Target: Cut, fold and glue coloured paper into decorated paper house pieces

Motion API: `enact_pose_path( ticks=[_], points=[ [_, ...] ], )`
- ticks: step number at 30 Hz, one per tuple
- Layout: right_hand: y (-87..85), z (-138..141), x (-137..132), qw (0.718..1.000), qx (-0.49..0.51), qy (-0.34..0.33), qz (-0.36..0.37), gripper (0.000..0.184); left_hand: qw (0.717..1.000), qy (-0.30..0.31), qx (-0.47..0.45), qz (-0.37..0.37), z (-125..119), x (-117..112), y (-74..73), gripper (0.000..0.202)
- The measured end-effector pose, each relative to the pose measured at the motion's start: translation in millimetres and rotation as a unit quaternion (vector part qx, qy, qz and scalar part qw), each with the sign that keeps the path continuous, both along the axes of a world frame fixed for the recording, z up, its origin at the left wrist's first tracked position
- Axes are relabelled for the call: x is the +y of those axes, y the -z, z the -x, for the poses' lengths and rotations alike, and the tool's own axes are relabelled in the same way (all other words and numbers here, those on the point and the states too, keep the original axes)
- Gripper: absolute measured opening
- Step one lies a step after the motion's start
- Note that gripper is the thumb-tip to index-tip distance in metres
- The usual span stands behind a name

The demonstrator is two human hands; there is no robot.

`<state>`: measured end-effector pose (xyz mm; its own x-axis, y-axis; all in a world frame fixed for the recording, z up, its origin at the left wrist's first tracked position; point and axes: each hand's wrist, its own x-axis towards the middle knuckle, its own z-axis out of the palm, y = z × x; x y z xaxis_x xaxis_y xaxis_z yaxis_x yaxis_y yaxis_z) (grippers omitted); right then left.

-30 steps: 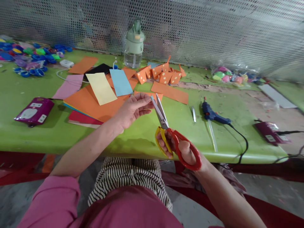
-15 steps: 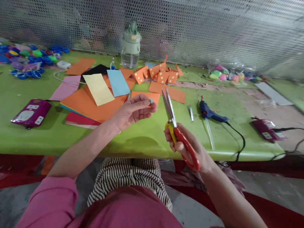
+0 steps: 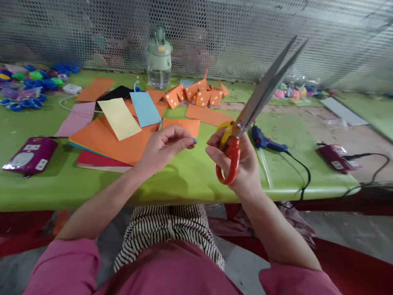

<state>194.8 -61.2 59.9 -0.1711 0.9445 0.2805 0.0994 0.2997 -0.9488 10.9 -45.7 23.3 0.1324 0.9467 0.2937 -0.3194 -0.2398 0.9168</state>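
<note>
My right hand (image 3: 242, 162) grips red-and-yellow scissors (image 3: 245, 119) by the handles; the long blades are closed and point up and to the right, away from the table. My left hand (image 3: 164, 147) hovers just left of it over the green table (image 3: 92, 184), fingers curled, pinching a tiny light-blue paper scrap (image 3: 195, 140) at the fingertips. The two hands are almost touching. Behind the left hand lies a pile of coloured paper sheets (image 3: 119, 131), mostly orange with a yellow and a light-blue strip on top.
Small orange folded paper pieces (image 3: 196, 93) with white dots, a green water bottle (image 3: 159, 57), a blue glue gun (image 3: 267, 141) with black cord, purple power strips (image 3: 26, 153) (image 3: 337, 157), coloured plastic bits (image 3: 27, 80) at far left, a mesh wall behind.
My right hand has swung the scissors from pointing up-left near the left hand to pointing up-right, blades now closed. The left hand keeps the blue scrap and has curled slightly.
</note>
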Motion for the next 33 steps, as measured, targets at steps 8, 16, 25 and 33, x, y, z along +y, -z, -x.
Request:
enact_pose_path(
  ticks=[8,16,25,33],
  points=[
    [5.5,-19.7,-19.8,0.964,-0.055,-0.222,0.133,0.063,0.963,0.053,-0.198,0.174,5.9,9.7,-5.2,0.026],
    [10.1,-35.2,-21.8,0.936,-0.166,-0.238,0.2,0.074,0.941,0.041,-0.251,0.222,5.4,7.5,-15.1,0.016],
    [11.5,-34.1,-19.5,0.933,-0.183,-0.23,0.207,0.078,0.941,0.053,-0.258,0.211,5.4,7.5,-14.9,0.018],
    [11.0,-35.3,-21.7,0.934,-0.195,-0.229,0.193,0.076,0.943,0.053,-0.249,0.214,5.6,6.9,-15.6,0.017]
  ],
)
